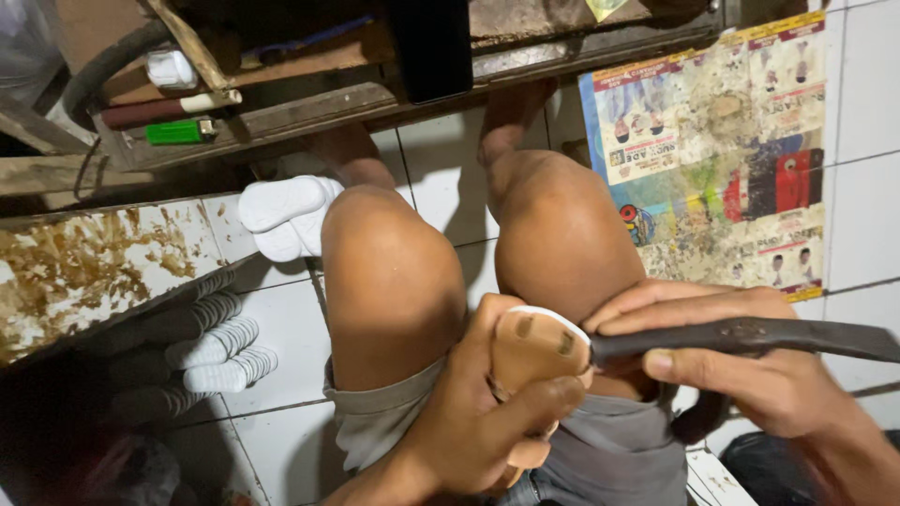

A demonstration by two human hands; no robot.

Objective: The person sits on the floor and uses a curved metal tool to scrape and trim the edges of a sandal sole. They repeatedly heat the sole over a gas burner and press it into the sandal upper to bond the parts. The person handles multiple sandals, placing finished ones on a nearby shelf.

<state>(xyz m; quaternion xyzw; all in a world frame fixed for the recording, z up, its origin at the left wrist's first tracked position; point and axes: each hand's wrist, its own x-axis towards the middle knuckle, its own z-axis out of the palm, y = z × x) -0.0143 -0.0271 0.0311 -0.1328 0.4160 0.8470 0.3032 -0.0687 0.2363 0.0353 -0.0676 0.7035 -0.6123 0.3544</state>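
Head view, white tiled floor [441,187], hands clamped on tan sole [532,351], perhaps a knife [750,335].

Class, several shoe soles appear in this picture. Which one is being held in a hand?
The tan sole, gripped by the left hand over the lap. The white soles lie on the floor, untouched.

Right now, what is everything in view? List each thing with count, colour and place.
Tan shoe sole with white rim: one, in left hand, over the lap.
Dark metal tool: one, in right hand, tip at the sole.
White ribbed soles: a stack, floor left.
White moulded soles: two, by the left knee.
Green lighter: one, wooden shelf.
Printed poster: one, multicoloured, floor right.
Left hand; right hand; both bare knees, centre.
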